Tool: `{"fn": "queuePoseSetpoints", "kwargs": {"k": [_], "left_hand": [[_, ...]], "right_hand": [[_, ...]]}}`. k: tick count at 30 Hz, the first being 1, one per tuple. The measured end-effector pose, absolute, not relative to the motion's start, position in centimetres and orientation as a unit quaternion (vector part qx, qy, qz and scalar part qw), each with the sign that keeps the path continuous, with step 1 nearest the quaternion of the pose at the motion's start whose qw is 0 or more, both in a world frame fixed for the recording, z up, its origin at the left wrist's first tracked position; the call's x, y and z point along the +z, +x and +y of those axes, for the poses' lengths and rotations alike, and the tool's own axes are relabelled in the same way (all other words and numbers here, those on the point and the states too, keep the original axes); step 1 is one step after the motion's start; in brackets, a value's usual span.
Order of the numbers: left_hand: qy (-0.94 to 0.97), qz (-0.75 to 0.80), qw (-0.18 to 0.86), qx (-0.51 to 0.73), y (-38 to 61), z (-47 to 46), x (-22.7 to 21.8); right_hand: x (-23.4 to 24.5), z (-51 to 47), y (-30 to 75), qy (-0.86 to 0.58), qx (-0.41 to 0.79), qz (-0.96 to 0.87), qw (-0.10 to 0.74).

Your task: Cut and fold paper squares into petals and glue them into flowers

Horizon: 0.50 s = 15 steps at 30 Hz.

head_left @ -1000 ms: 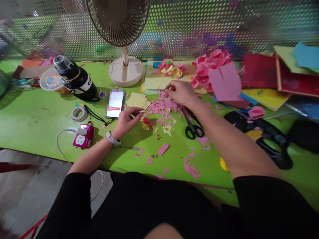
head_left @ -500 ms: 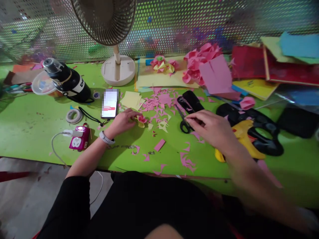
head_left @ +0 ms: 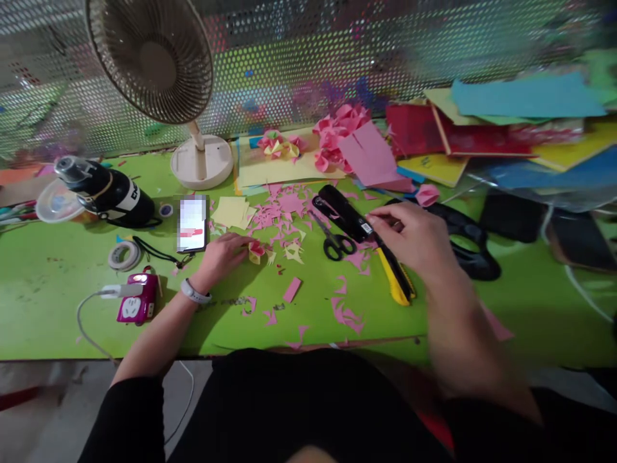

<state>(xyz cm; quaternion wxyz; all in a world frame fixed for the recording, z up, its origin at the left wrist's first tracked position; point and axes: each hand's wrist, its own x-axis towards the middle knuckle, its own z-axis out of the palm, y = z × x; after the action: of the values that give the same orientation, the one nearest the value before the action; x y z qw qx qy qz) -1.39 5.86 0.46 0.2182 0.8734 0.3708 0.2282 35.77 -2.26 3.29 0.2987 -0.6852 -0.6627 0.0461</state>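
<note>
My left hand (head_left: 226, 255) rests on the green table, its fingertips closed on a small pink-and-yellow paper flower (head_left: 256, 251). Curled above the table, my right hand (head_left: 412, 235) has thumb and forefinger drawn together by the lower end of a black stapler (head_left: 337, 209). What it pinches, if anything, is hidden. A slim yellow-and-black tool (head_left: 395, 280) extends below those fingers; whether they touch it I cannot tell. Black-handled scissors (head_left: 339, 246) lie left of the hand. Pink paper scraps (head_left: 277, 209) and yellow paper squares (head_left: 234, 212) lie between the hands.
A fan (head_left: 202, 164), a black bottle (head_left: 118, 196), a phone (head_left: 191, 225), a tape roll (head_left: 124, 255) and a pink power adapter (head_left: 139, 299) stand or lie leftward. Folded pink paper flowers (head_left: 340, 132) and coloured sheets (head_left: 525, 96) are piled behind. A black looped object (head_left: 475, 257) lies right.
The view has swung right. My right hand has moved from beside the scissors to the stapler's lower end. The yellow-and-black tool now shows below its fingers. My left hand keeps the flower.
</note>
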Motion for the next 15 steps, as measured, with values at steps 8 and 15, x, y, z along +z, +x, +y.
{"fn": "queuePoseSetpoints", "kwargs": {"k": [8,15], "left_hand": [[0.785,0.406,0.328,0.334,-0.9,5.2,2.0],[0.680,0.428,0.470,0.367,-0.5,5.1,1.4]], "right_hand": [[3.8,-2.8,34.8,-0.690,0.062,-0.670,0.265],[6.8,-5.4,35.3,-0.721,0.023,-0.646,0.249]]}}
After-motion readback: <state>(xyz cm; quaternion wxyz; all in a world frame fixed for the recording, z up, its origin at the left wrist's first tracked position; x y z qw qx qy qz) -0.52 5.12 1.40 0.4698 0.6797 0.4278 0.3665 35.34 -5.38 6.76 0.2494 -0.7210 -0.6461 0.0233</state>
